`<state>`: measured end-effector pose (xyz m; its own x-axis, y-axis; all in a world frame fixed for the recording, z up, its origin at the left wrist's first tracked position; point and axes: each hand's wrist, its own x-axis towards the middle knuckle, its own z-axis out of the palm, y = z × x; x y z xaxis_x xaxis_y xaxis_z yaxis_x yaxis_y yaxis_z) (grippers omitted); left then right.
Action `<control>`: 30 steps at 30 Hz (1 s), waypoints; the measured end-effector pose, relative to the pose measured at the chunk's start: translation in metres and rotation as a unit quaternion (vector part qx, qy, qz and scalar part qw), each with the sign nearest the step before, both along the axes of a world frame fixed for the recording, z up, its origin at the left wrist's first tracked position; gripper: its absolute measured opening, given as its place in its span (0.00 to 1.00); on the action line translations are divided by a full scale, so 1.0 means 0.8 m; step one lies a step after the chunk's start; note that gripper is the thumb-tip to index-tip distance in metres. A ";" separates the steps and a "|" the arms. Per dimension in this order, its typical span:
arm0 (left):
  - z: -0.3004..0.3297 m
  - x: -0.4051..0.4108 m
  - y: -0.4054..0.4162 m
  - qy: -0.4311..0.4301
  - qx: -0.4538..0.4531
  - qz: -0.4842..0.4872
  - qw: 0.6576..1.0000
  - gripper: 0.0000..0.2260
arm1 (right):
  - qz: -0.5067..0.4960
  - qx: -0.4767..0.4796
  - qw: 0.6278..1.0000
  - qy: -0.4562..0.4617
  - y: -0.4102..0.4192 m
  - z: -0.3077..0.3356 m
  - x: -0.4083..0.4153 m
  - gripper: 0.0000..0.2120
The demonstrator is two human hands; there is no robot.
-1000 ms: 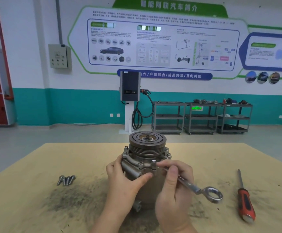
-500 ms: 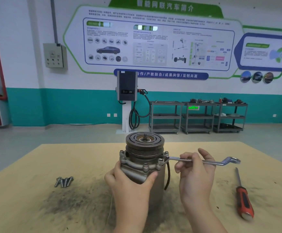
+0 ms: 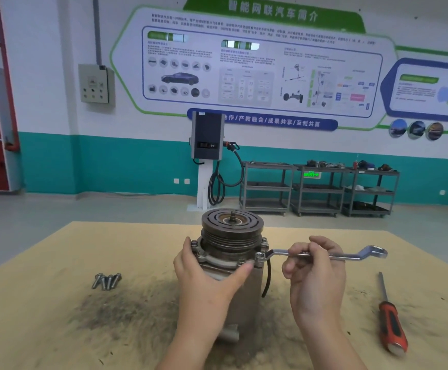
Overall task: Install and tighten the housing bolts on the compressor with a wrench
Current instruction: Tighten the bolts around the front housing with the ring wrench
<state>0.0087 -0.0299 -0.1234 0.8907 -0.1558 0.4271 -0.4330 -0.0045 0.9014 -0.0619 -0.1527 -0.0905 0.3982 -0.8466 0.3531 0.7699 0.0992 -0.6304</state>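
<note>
Compressor (image 3: 230, 265) stands upright near the middle of a tan, soot-smudged workbench (image 3: 44, 329), its grooved pulley (image 3: 232, 227) facing up. The left hand (image 3: 206, 273) wraps around the housing just below the bolted flange, thumb pressed against the near side toward the right and fingers curled around the far left edge. The right hand (image 3: 314, 273) pinches the shaft of a double-ended ring wrench (image 3: 321, 254) between curled fingers and thumb. The wrench lies roughly level, pointing right, and its left ring sits over a housing bolt (image 3: 260, 256) at the flange's right corner. About 4 loose bolts (image 3: 106, 281) lie together on the bench, well to the left of the compressor. A red-handled screwdriver (image 3: 390, 321) lies on the bench at far right.
</note>
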 end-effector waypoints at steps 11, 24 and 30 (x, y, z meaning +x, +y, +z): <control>-0.007 0.025 0.007 -0.020 0.031 0.014 0.999 0.47 | -0.090 -0.034 0.995 0.001 0.009 -0.008 0.001 0.10; -0.012 0.031 0.001 -0.049 0.021 0.067 0.996 0.44 | -0.188 -0.164 0.968 -0.005 0.042 -0.007 -0.005 0.07; -0.016 0.017 -0.002 -0.040 0.011 0.083 0.996 0.46 | 0.001 0.005 1.000 0.008 0.034 0.003 -0.003 0.09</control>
